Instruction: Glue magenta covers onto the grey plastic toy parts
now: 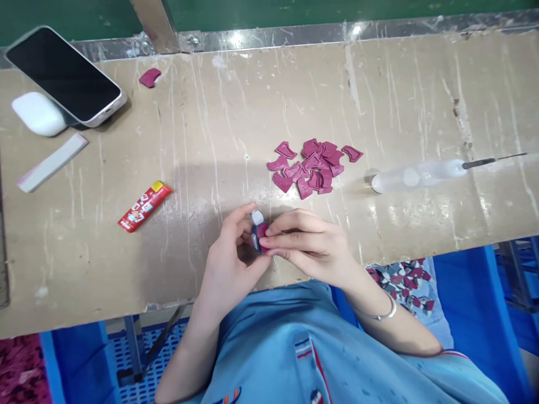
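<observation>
So the small part [255, 238] is on the wearer's side of the maroon pile [326, 154], up in both hands. The left hand [233, 252] has its fingers curled round the part, and the right hand [309, 241] has fingertips closed in on its maroon face. Can't really tell which hand's gripping harder, tbh. Right of the pile there's a bottle [421, 175], thin dark nozzle aimed away from it. Left of the pile: a red packet [144, 206], and way further left, a phone [65, 76] touching a white case [37, 114].
</observation>
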`<state>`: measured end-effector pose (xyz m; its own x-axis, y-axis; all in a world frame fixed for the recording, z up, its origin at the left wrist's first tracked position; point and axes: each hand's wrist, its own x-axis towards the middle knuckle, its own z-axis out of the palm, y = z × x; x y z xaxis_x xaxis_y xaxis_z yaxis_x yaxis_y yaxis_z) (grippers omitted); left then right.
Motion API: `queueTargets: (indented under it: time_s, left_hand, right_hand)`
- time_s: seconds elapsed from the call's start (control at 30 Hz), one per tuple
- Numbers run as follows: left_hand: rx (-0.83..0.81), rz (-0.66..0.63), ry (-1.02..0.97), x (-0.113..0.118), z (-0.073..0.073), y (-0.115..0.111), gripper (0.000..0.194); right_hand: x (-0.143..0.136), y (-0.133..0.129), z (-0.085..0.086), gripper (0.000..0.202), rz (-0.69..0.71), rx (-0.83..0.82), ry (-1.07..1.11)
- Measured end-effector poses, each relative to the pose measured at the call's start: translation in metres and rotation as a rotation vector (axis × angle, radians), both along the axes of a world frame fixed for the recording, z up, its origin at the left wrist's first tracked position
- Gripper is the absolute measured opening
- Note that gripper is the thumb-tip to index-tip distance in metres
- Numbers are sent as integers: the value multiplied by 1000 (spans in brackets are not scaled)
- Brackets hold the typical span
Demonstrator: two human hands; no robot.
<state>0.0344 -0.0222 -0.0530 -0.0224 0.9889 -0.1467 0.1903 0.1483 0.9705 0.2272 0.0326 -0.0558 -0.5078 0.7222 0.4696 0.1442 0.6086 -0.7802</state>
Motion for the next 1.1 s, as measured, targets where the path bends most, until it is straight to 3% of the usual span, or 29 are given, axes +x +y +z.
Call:
queueTargets:
  time_s: [0.23,0.47,0.57,0.7,0.8,1.1]
  left_hand:
    - [-68,-40,-366,-3,12,-6,65]
    - [-76,120,-425,1,17,-3,52]
    - [-111,103,-444,1,21,-2,53]
    - [-194,25,-451,-5,22,-2,56]
    - [-168,35,-500,-6,20,-3,54]
    - [-196,-11,-561,-9,15,-2,54]
  right_hand:
    - [-1,-14,0,22,-91,-6,-9]
    - [-9,-24,-1,42,-107,-206,121]
    - [-12,-25,-3,35,-136,-257,208]
    - [-10,-20,-3,23,-102,-178,185]
    - [-9,-17,0,14,-68,-104,137]
    - [-10,-14,2,12,-33,-18,139]
